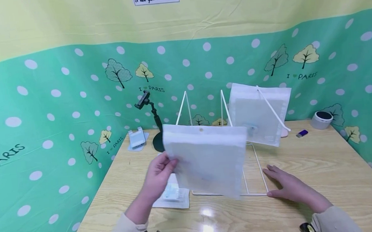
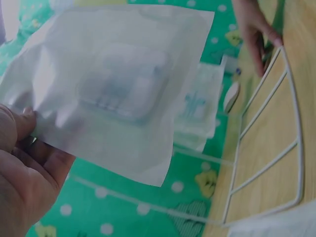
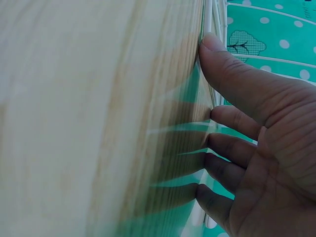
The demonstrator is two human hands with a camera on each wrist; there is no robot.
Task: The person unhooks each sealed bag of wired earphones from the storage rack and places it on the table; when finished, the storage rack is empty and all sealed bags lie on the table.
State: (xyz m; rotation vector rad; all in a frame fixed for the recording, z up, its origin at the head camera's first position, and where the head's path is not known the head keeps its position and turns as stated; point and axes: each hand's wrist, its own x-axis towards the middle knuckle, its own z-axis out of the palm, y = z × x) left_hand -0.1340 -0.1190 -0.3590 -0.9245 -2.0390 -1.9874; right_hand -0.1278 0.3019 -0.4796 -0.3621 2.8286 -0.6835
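My left hand (image 1: 158, 171) pinches the left edge of a frosted zip bag (image 1: 207, 160), thumb in front, and holds it up before a white wire rack (image 1: 206, 194). Through the bag in the left wrist view, a pale item with rounded corners shows, its kind unclear. My right hand (image 1: 285, 186) rests on the table with fingers spread, its thumb at the rack's front right corner. In the right wrist view the fingertips (image 3: 205, 195) touch the wood. A second frosted bag (image 1: 258, 112) stands at the rack's right side, partly behind a slanted wire.
Another frosted bag (image 1: 182, 202) lies on the table left of the rack. Behind it stand a black phone holder (image 1: 157, 121) and a small pale-blue stand (image 1: 137, 137). A purple USB stick (image 1: 302, 133) and a round speaker-like device (image 1: 322, 120) sit back right, near the green curtain (image 1: 208, 65).
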